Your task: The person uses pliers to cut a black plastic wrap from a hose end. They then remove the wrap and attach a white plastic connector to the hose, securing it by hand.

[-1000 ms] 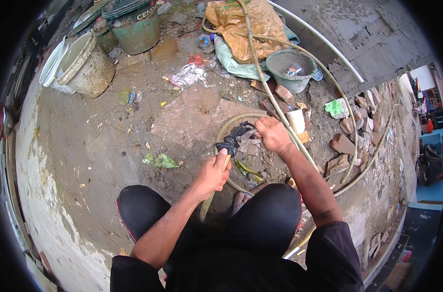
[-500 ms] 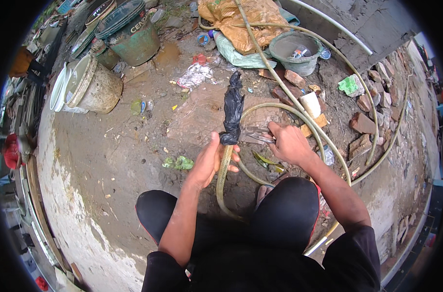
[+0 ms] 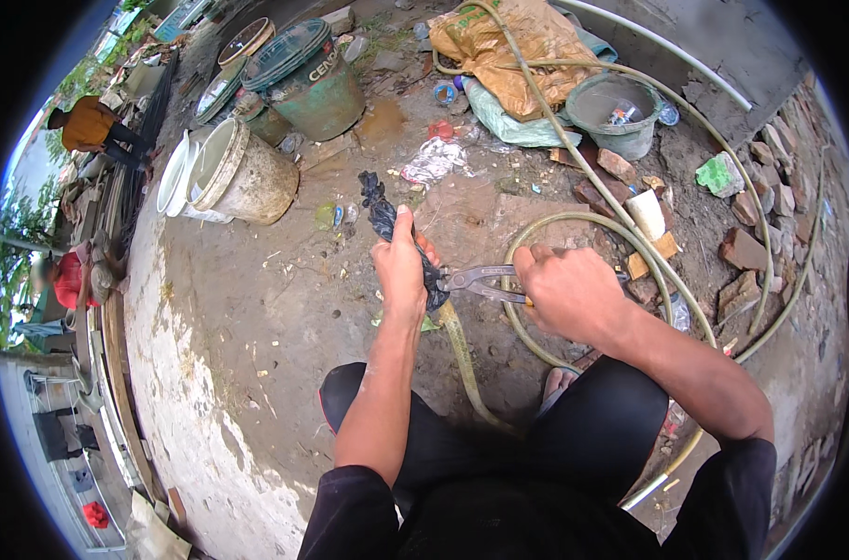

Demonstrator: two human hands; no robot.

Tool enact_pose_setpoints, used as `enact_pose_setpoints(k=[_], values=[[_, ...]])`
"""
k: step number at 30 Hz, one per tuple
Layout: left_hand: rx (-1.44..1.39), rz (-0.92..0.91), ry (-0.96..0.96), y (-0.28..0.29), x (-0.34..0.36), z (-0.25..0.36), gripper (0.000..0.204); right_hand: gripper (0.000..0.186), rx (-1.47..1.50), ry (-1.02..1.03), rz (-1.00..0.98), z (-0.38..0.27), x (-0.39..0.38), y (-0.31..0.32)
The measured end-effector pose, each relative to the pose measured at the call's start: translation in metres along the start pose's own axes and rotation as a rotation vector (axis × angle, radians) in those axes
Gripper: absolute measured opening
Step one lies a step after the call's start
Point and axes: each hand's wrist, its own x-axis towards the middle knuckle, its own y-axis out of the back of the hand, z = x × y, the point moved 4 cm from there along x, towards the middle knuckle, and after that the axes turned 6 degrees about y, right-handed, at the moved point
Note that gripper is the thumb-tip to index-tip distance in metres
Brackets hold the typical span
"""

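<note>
My left hand (image 3: 401, 271) is closed around the black plastic wrapping (image 3: 378, 203) on the end of a yellowish, clear hose (image 3: 464, 353). The wrapped end tilts up and to the left, its crumpled tip showing above my thumb. In my right hand (image 3: 574, 291) are metal pincers (image 3: 480, 279), gripped by the handles. Their jaws meet the lower part of the wrapping, close to where the bare hose comes out. Whether the jaws bite into the plastic is too small to tell. From there the hose runs down between my knees.
Loops of hose (image 3: 574, 217) lie on the muddy ground to the right. Broken bricks (image 3: 753, 245) are piled beyond. A grey-green tub (image 3: 650, 140) and an orange sheet (image 3: 527, 42) lie ahead. A whitish bucket (image 3: 257, 182) and green buckets (image 3: 320, 98) stand left. Two people are at the far left.
My left hand has moved up from the bare hose onto the wrapping, which now tilts left. The pincers in my right hand have come against its lower end. The view has shifted left.
</note>
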Motion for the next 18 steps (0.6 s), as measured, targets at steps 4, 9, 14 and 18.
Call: enact_pose_setpoints(k=[4, 9, 14, 18], values=[[-0.065, 0.26, -0.083, 0.011, 0.01, 0.004, 0.043, 0.015, -0.194, 0.057, 0.033, -0.04, 0.009, 0.017], [-0.149, 0.236, -0.021, 0.019, 0.014, 0.005, 0.047, 0.015, -0.081, -0.051, 0.125, -0.049, 0.006, 0.008], [-0.199, -0.301, 0.074, 0.012, 0.005, 0.012, 0.056, 0.038, 0.623, -0.314, -0.333, -0.038, 0.004, 0.004], [-0.289, -0.675, 0.184, 0.0, -0.016, 0.023, 0.058, 0.037, 1.567, -0.378, -0.518, -0.056, -0.025, -0.022]])
